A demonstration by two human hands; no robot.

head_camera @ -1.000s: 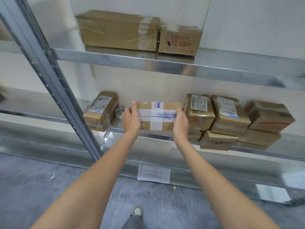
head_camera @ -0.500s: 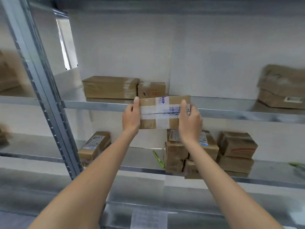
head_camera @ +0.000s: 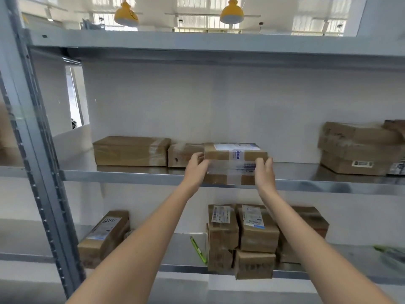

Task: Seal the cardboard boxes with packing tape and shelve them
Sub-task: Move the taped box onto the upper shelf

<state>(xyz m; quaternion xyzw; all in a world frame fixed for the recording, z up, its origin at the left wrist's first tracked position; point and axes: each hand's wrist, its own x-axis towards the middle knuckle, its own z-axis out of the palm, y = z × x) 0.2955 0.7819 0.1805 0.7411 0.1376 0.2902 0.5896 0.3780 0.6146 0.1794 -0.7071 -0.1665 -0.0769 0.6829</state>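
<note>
A flat cardboard box (head_camera: 221,155), sealed with clear tape and bearing a white label on top, lies on the middle metal shelf (head_camera: 122,175). It sits just right of two other taped boxes (head_camera: 131,151). My left hand (head_camera: 196,167) grips its left end. At the box's right front corner is my right hand (head_camera: 264,171), thumb in front and fingers round the side. The image is blurred here, so the grip looks loose.
More boxes (head_camera: 355,148) sit at the right of the same shelf. The lower shelf (head_camera: 182,251) carries stacked labelled boxes (head_camera: 243,233), a single box (head_camera: 105,233) at the left and a green utility knife (head_camera: 198,250). A grey upright post (head_camera: 37,137) stands left.
Both hands lifted the box from the lower shelf to the middle shelf and laid it flat beside the two boxes there. My view tilted upward.
</note>
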